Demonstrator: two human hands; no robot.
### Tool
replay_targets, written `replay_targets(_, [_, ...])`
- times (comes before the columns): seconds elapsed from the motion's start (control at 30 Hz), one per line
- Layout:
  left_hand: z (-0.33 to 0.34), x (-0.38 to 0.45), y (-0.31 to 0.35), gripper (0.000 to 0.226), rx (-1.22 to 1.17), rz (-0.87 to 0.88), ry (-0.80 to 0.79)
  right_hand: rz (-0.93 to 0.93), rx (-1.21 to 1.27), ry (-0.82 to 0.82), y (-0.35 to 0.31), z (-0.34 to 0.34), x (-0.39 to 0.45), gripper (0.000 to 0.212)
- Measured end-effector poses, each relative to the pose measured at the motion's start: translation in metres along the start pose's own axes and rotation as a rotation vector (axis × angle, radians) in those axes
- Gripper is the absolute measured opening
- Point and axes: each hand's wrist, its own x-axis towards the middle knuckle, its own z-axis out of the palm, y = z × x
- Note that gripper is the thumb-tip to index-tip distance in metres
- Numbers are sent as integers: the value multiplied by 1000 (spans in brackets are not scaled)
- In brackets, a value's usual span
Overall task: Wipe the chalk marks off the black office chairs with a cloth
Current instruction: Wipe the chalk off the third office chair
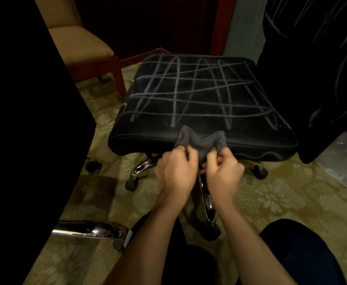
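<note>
A black office chair seat (pixel 201 95) fills the middle of the view, crossed by pale chalk marks (pixel 176 87) in loops and lines. Its backrest (pixel 316 58) rises at the right, also streaked with chalk. A dark grey cloth (pixel 201 140) is bunched at the seat's front edge. My left hand (pixel 176 171) grips its left end and my right hand (pixel 224 173) pinches its right end, both just in front of the seat.
The chair's chrome base (pixel 144 167) and castors stand on patterned carpet (pixel 271 198). A second black chair (pixel 24 99) blocks the left, its chrome leg (pixel 90 229) low down. A tan upholstered wooden chair (pixel 82 44) stands behind. Crinkled plastic (pixel 345 161) lies at the right.
</note>
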Motion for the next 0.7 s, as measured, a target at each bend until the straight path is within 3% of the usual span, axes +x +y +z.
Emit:
replay_targets(0.13, [-15, 8, -37, 43, 40, -62, 60, 4, 32, -76, -28, 27, -19, 15])
replay_targets(0.27, [-26, 16, -59, 41, 123, -63, 131, -63, -54, -221, -46, 44, -26, 23])
replay_targets(0.4, [-1, 5, -19, 41, 93, 71, 74, -154, -369, -30, -13, -3, 1, 29])
replay_targets(0.5, [23, -14, 23, 39, -19, 148, 34, -188, -373, 124, 15, -43, 17, 29])
replay_targets(0.6, [27, -16, 31, 41, 17, 165, -7, -178, -287, 143, 19, -43, 19, 20])
replay_targets(0.7, [15, -6, -1, 42, 115, 104, 22, -177, -228, 80, 2, -14, 8, 18])
